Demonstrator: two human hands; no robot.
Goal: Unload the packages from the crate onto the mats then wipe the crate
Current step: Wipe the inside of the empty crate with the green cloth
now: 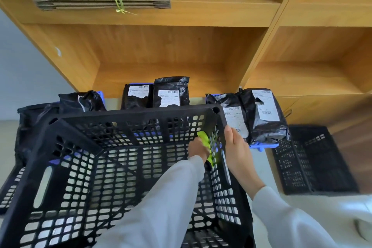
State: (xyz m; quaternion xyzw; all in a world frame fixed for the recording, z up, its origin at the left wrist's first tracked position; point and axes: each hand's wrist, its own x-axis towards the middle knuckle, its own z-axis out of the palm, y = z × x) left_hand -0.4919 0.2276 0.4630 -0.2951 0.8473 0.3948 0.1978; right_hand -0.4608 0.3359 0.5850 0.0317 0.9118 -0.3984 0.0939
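Inside crate (112,115), left hand (198,150) presses green cloth (207,145).

— What can't you make out?
— The left hand (198,148) hides most of the green cloth (207,147); its fingers are behind it. The blue mats (261,145) lie almost wholly under the packages (263,115).
— And the labels (265,109)?
— Too small to read. The crate (112,163) is cut off at the frame's bottom edge.
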